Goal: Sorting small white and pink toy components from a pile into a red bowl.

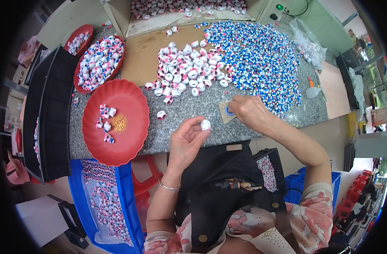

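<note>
The held ball (206,124) shows white, the plate (132,101) red, the countertop (189,107) speckled grey.

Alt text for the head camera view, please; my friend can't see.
A person's left hand holds a small white piece; the right hand is at a blue thing above a gray counter. Beyond lie a white and pink pile and a larger blue and white pile; red dishes stand at left.

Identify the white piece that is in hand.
The white piece pinched in the left hand; the other white pieces lie loose, unheld.
</note>
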Action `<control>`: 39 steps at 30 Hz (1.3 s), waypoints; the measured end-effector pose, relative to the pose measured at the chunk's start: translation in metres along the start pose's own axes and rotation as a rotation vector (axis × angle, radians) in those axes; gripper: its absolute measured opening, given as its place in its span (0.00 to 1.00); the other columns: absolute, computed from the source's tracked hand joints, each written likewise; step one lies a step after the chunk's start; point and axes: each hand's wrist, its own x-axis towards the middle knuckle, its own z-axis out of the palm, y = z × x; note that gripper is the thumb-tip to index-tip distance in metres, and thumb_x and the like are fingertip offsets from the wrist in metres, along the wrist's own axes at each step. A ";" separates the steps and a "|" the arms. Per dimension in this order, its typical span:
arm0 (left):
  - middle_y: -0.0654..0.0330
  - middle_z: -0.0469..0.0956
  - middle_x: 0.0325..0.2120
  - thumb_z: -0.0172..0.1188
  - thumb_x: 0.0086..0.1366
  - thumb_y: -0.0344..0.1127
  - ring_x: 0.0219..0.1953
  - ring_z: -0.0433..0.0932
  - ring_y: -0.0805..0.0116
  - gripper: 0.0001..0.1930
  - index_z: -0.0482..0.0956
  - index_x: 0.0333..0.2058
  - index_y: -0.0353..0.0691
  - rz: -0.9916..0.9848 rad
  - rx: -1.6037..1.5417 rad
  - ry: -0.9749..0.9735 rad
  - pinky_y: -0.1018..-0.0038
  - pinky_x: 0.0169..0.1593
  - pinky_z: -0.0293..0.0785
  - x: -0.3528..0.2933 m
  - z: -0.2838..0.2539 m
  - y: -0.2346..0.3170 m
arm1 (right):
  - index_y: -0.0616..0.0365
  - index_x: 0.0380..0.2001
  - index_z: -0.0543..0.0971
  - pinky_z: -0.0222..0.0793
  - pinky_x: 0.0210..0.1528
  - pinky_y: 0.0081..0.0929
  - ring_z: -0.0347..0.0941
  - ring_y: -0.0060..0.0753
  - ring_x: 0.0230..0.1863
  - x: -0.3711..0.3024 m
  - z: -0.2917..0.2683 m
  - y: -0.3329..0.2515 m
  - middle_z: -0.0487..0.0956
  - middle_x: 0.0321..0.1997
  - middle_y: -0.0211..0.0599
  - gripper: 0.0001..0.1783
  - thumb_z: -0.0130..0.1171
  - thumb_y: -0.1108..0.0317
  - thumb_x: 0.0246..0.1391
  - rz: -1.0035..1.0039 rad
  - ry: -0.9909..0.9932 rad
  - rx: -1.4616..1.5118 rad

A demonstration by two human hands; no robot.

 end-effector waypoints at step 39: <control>0.56 0.79 0.34 0.52 0.69 0.29 0.29 0.77 0.74 0.13 0.79 0.49 0.31 -0.136 0.073 -0.306 0.80 0.35 0.75 -0.015 0.018 -0.014 | 0.63 0.34 0.82 0.71 0.26 0.24 0.77 0.27 0.25 -0.045 -0.010 -0.070 0.78 0.26 0.37 0.04 0.61 0.77 0.54 0.148 0.160 0.840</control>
